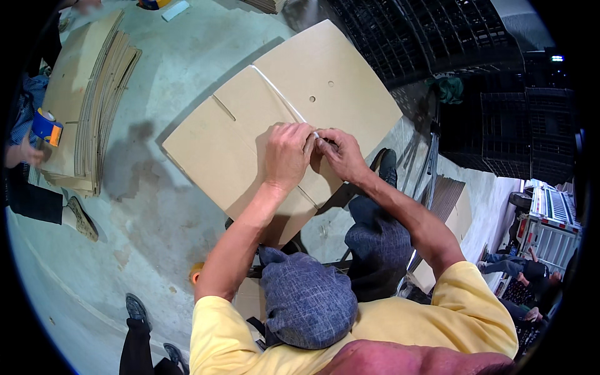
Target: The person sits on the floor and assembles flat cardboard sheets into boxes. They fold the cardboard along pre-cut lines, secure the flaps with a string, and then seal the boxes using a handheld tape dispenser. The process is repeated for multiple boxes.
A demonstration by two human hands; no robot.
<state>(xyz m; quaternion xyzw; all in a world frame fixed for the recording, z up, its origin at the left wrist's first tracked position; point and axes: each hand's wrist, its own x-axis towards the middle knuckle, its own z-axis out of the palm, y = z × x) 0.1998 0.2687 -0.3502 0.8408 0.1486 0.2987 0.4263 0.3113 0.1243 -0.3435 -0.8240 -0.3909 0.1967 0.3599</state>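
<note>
- Pale concrete floor (150, 206) is being seen around the work, with black crates (431, 37) being stacked up in view from one to three o'clock.
- Flat brown cardboard (350, 69) is being presented across twelve o'clock of the view, near the seated person's knees; its support is mostly being hidden, and whether several layers are being pressed together cannot be told.
- A white strip (278, 90) is being laid over the cardboard, its line being traced from the hands toward the far edge, between ten and eleven o'clock.
- By the left hand (289, 156), with fingers being curled in, the strip appears to be being grasped at its near side, knuckles up.
- By the right hand (339, 155), a small bit of the strip is being pinched between thumb and forefinger, just beside the left fingertips.
- At ten o'clock, a cardboard stack (75, 112) is being overlapped by a blue and orange tape roll (47, 128), with a co-worker's hand (28, 151) being held near it.
- As a judgement, the strip is being fastened or tightened; tension is being called for from the left fingers, and a precise tuck or pull from the right.
</note>
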